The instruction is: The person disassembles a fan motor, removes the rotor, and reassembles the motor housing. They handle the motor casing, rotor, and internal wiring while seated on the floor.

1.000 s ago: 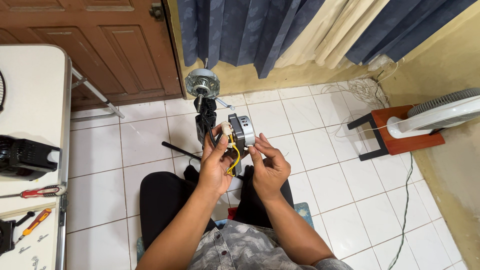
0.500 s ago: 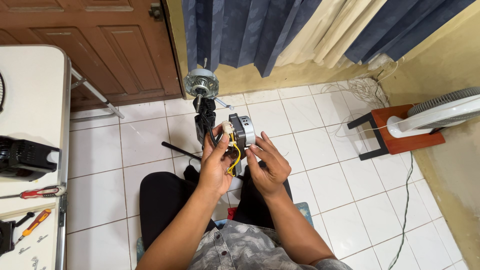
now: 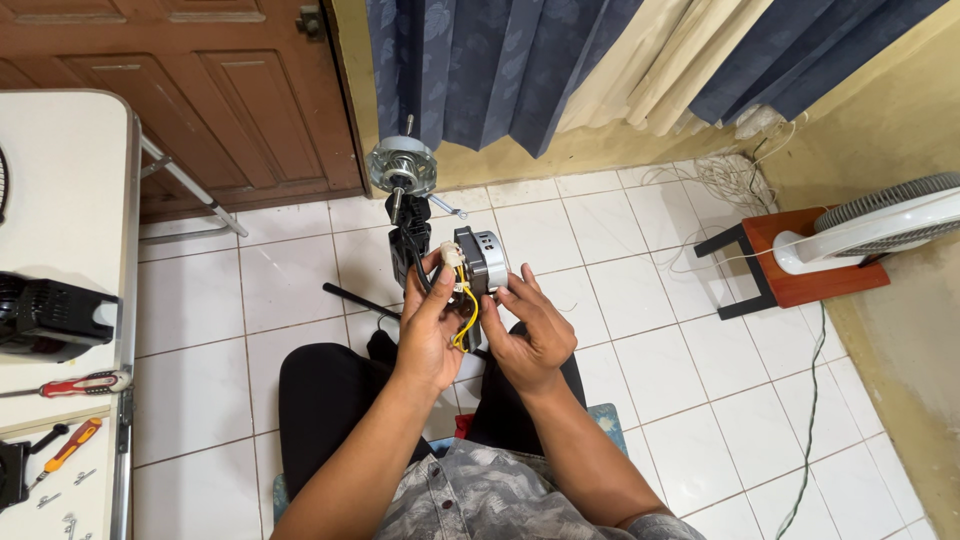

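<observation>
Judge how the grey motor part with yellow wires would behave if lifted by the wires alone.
The grey motor part looks metal, probably heavy for its size. Its yellow wires curve loosely, so they would likely flex and let it dangle. Both the left hand and right hand support it.

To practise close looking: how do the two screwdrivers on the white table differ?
The red screwdriver lies nearly level across the table, its metal tip pointing toward the table's edge. The orange screwdriver lies slanted, nearer the person, its dark end pointing away from the edge. The red one's handle looks thicker and has a pale band; the orange one's is slimmer. Both lie flat, untouched, on the person's left.
</observation>
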